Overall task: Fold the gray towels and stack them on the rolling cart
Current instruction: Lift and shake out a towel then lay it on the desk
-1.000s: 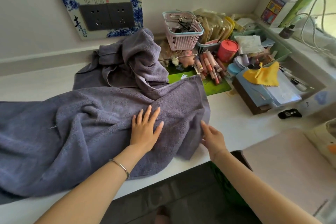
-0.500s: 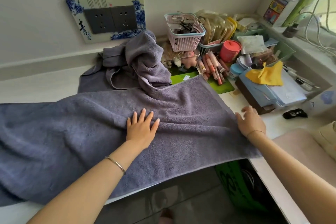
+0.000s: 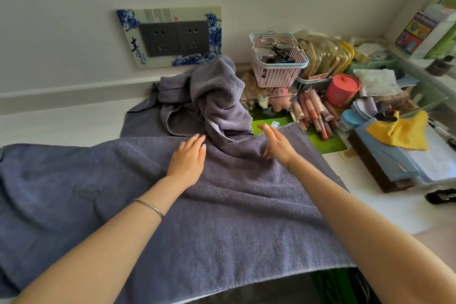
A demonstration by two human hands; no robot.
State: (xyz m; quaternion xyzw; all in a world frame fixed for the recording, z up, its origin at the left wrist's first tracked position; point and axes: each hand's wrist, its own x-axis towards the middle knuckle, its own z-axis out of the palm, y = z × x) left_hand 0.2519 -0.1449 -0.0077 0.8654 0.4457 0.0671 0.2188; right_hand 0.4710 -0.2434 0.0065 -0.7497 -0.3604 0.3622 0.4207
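- A gray towel point(image 3: 222, 217) lies spread flat across the white counter point(image 3: 61, 121). It runs from the left edge of the view to past the middle, and its near hem hangs over the counter's front edge.
- The left hand point(image 3: 187, 158) rests palm down on this towel near its far edge, with a thin bracelet point(image 3: 150, 207) on the wrist. Its fingers point(image 3: 197, 139) are straight and close together, gripping nothing, with the cloth directly beneath them.
- Just beyond those fingertips a second, crumpled gray towel point(image 3: 212, 96) stands heaped against the wall below a blue-and-white socket plate point(image 3: 172, 37). Its lower folds overlap the far edge of the spread towel.
- The right hand point(image 3: 278, 145) is at the spread towel's far right corner, turned on its edge and slightly blurred. Its fingers point(image 3: 267, 131) are straight and together, reaching the far hem and clasping nothing. Whether the palm touches the cloth cannot be told.
- To the right, beside the towel's short edge, is clutter: a green mat point(image 3: 325, 140), a pink basket point(image 3: 278, 64), a red-lidded jar point(image 3: 341, 90) and a yellow cloth point(image 3: 399, 131).
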